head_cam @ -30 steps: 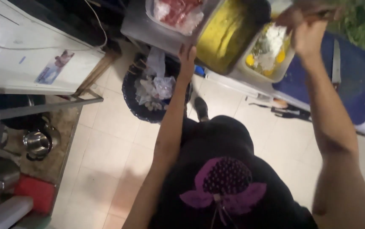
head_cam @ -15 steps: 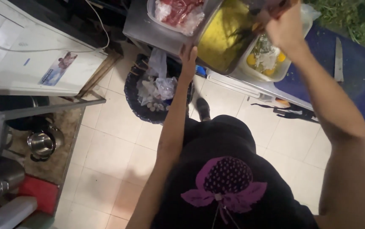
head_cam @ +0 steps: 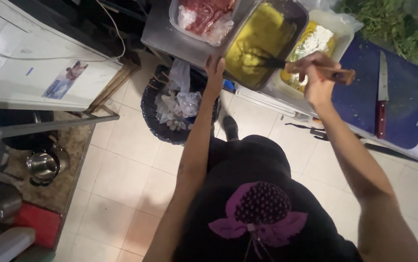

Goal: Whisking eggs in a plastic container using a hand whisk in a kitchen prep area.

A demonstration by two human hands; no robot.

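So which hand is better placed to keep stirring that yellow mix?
Right hand: it already grips the wooden-handled brush reaching into the pan. The left hand only steadies the pan's near edge.

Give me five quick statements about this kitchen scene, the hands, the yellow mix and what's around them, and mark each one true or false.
1. The right hand holds a wooden-handled tool whose dark end sits in the yellow mix. True.
2. The left hand rests on the edge of the metal pan of yellow mix. True.
3. The knife is in the left hand. False: it lies on the blue cutting board, untouched.
4. The container of red meat sits on the floor. False: it is on the counter beside the pan.
5. A dark bin with plastic scraps stands on the tiled floor below the counter. True.
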